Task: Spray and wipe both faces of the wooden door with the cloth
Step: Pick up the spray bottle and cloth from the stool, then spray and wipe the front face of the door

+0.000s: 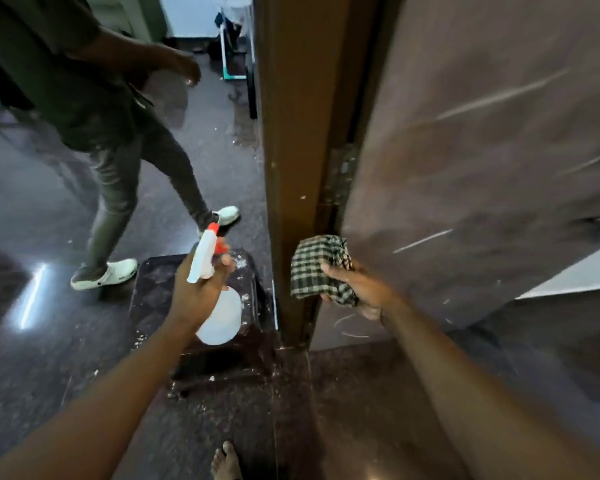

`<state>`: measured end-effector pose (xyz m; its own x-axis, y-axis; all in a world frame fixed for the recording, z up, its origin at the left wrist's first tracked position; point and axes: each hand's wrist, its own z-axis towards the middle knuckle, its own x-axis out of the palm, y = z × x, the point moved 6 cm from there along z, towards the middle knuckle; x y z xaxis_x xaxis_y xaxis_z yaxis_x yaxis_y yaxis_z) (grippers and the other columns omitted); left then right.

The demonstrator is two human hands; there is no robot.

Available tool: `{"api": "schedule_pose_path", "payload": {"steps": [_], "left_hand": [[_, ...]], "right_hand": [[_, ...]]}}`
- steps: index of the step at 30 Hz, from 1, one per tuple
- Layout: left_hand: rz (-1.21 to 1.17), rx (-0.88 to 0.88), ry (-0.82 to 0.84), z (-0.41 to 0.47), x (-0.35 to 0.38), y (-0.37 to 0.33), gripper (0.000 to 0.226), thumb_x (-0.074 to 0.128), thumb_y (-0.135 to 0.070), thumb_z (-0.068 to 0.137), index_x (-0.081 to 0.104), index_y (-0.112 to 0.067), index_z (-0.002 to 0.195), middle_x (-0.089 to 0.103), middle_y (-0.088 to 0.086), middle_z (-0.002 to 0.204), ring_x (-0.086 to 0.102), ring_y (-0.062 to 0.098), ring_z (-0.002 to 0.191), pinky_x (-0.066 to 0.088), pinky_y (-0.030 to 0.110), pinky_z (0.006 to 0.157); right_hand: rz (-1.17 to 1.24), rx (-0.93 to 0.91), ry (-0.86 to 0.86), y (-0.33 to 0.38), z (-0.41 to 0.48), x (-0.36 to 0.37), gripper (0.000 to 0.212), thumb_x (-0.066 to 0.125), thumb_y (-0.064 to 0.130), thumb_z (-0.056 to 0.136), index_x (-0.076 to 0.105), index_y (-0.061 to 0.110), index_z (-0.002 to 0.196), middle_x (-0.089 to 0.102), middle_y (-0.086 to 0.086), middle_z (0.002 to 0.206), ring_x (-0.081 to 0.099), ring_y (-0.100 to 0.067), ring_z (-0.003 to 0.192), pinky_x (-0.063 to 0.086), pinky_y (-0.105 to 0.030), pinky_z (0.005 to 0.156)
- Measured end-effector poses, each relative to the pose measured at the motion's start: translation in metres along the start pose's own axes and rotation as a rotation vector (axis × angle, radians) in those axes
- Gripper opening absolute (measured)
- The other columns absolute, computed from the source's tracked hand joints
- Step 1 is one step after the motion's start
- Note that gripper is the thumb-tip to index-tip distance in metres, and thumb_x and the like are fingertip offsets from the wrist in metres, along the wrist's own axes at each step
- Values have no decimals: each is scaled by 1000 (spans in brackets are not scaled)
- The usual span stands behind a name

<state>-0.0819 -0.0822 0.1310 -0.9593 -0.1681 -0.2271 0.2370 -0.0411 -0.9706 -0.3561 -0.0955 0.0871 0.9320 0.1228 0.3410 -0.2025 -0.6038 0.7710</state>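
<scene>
Beside the door (482,150), left hand (196,289) grips spray bottle (219,317) — nozzle up; right hand (364,289) clutches cloth (314,268).

The dark, glossy floor (42,358) is speckled with pale crumbs and dust. A low dark stool (160,289) stands on it just beside the brown door frame (291,202), which rises from it. A bare foot (226,462) rests near the bottom edge, and another person's white shoes (108,274) stand further off.
</scene>
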Motion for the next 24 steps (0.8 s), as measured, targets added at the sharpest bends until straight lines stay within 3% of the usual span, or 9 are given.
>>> {"api": "schedule_pose_path", "payload": {"steps": [2, 4, 8, 11, 13, 16, 19, 22, 24], "left_hand": [[17, 0, -23, -9, 21, -27, 41, 57, -32, 84, 56, -25, 125, 67, 12, 107, 68, 18, 90, 57, 40, 79], [4, 22, -40, -27, 53, -55, 44, 56, -27, 87, 54, -7, 126, 67, 16, 106, 67, 5, 77, 57, 26, 71], [-26, 126, -58, -57, 111, -120, 34, 53, -20, 93, 50, -29, 125, 64, -1, 100, 66, 4, 80, 57, 25, 65], [4, 189, -29, -73, 155, -161, 46, 50, -24, 92, 38, -43, 133, 60, 5, 105, 67, 21, 82, 52, 20, 50], [10, 208, -24, -82, 179, -179, 46, 48, -22, 94, 38, -44, 133, 60, 7, 106, 65, 27, 86, 53, 18, 54], [8, 264, -30, -87, 205, -228, 45, 49, -34, 90, 39, -53, 130, 64, -4, 101, 68, 25, 83, 58, 36, 57], [-49, 361, -80, -80, 217, -304, 42, 50, -26, 91, 44, -55, 121, 66, -9, 86, 67, 19, 67, 55, 33, 49], [-63, 436, -65, -65, 224, -393, 35, 50, -39, 83, 47, -55, 114, 69, -6, 85, 68, 19, 64, 57, 31, 54], [-109, 476, -72, -49, 219, -451, 30, 53, -44, 81, 58, -45, 110, 69, 2, 89, 68, 22, 63, 54, 31, 53]], "right_hand": [[-2, -91, -23, 30, -27, -22, 30, 66, 16, 90, 66, 9, 120, 72, -14, 115, 72, -25, 97, 59, -32, 67], [-20, -177, -54, 54, -60, -51, 23, 64, 13, 93, 67, 9, 116, 74, -13, 111, 72, -26, 96, 60, -35, 69], [8, -313, -97, 98, -128, -104, 27, 62, 10, 95, 64, 4, 121, 75, -10, 106, 73, -25, 94, 60, -35, 70], [52, -403, -126, 125, -182, -139, 28, 68, 10, 90, 68, 3, 117, 74, -14, 110, 72, -27, 98, 59, -34, 72], [97, -469, -144, 142, -213, -156, 31, 70, 11, 86, 69, 4, 116, 73, -14, 112, 71, -28, 103, 59, -35, 77], [112, -582, -158, 183, -258, -170, 39, 70, 18, 84, 67, 4, 120, 72, -12, 117, 69, -27, 110, 56, -39, 89], [96, -732, -214, 248, -307, -175, 35, 70, 25, 83, 69, 10, 115, 74, -7, 113, 70, -23, 108, 55, -40, 91], [41, -919, -286, 332, -353, -172, 36, 71, 31, 81, 70, 13, 112, 75, -4, 109, 71, -21, 104, 56, -41, 90], [-21, -1042, -311, 392, -389, -163, 31, 71, 33, 83, 70, 16, 110, 76, -2, 106, 73, -19, 100, 57, -43, 89]]}}
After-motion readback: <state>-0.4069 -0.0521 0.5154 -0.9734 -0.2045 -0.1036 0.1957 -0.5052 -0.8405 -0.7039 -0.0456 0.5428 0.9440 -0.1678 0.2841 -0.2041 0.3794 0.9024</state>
